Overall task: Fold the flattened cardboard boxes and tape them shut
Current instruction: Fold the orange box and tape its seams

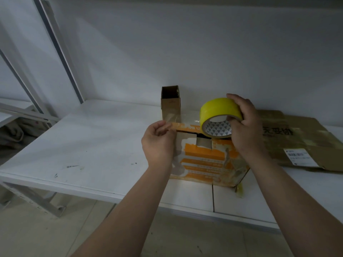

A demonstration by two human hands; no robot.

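The only large writing is on the flattened brown cardboard (306,138) lying at the right of the white table (83,145): a row of big dark characters, seen upside down and not clear enough to read. Nearer its front edge sits 1 white shipping label (299,157) with a barcode and lines of print too small to make out. The inside of the yellow tape roll (219,108) shows a core printed with small grey triangles and no legible brand.

The orange-and-white box (204,160) stands on the table in front of the person, between the 2 forearms. Its front is worn, with patches of print torn away to bare brown board, and it carries rows of pale lettering too blurred to read. Its top is not closed; a dark gap shows under the upper flap.

The right hand (243,127) grips the roll above the box's top right, fingers curled over the rim and thumb at the core. The left hand (159,143) pinches the end of a glossy strip of tape (187,118) at the box's top left corner, thumb against curled fingers.

Behind stands 1 small open brown box (170,102), upright near the wall.
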